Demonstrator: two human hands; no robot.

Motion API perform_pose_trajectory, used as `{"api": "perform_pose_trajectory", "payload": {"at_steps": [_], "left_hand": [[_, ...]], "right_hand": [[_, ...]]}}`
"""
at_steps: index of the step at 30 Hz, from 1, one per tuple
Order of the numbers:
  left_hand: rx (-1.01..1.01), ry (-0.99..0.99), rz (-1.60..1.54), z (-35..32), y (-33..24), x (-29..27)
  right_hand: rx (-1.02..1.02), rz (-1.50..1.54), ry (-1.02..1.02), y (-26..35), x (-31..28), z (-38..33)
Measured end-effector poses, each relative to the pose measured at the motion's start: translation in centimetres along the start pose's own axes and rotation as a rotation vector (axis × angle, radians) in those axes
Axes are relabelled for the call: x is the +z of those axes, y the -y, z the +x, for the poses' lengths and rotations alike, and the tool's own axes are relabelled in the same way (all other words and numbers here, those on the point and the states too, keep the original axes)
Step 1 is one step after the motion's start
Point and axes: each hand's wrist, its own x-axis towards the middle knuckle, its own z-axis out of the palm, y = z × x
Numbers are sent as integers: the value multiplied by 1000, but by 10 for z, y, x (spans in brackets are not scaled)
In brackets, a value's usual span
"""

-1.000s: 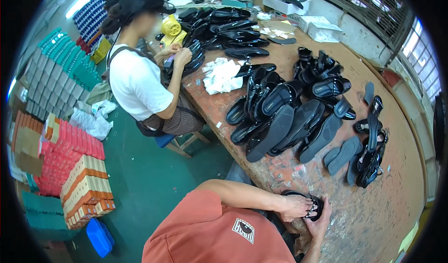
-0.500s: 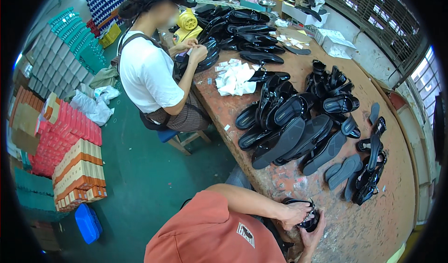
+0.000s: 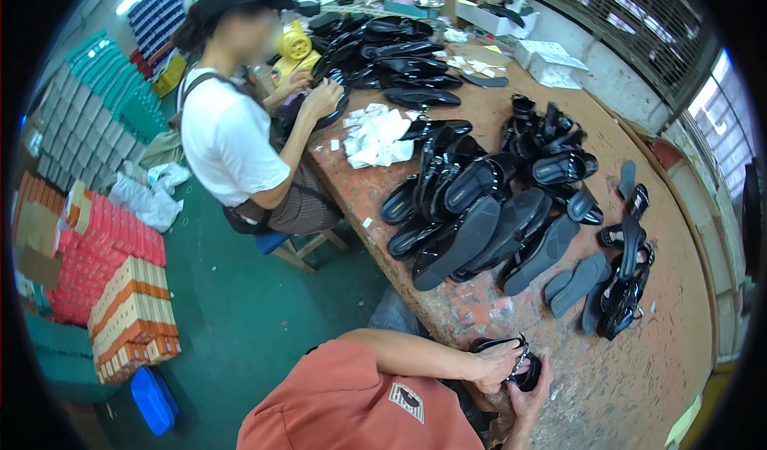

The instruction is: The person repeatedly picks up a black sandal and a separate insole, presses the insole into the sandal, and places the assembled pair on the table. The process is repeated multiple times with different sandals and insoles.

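At the near edge of the worktable, I hold a glossy black sandal (image 3: 523,378) with a studded strap. My left hand (image 3: 497,365) is closed over it, fingers at the strap. From the other side my right hand (image 3: 530,392) wraps round the sandal's end with the thumb up. Part of the shoe is hidden beneath my hands. Just beyond lie grey insole-shaped pieces (image 3: 582,282) and a small group of black strappy sandals (image 3: 627,290). A larger heap of black sandals (image 3: 479,202) lies farther up the table, some with soles turned up.
A co-worker in a white shirt (image 3: 228,134) sits at the table's left side, handling a black shoe. White paper pieces (image 3: 377,137) and piled black shoes (image 3: 399,58) lie near them. Stacked boxes (image 3: 132,314) and a blue tub (image 3: 153,400) stand on the green floor (image 3: 240,322).
The whole view has shifted slightly, so the table's contents sit farther left. My hands remain on the sandal, and its studded strap now stands up more visibly between my fingers.
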Motion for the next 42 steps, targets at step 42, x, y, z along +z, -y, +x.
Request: {"api": "perform_pose_trajectory", "payload": {"at_steps": [42], "left_hand": [[696, -93, -748, 63, -24, -156]], "right_hand": [[-470, -411, 603, 35, -95, 26]]}}
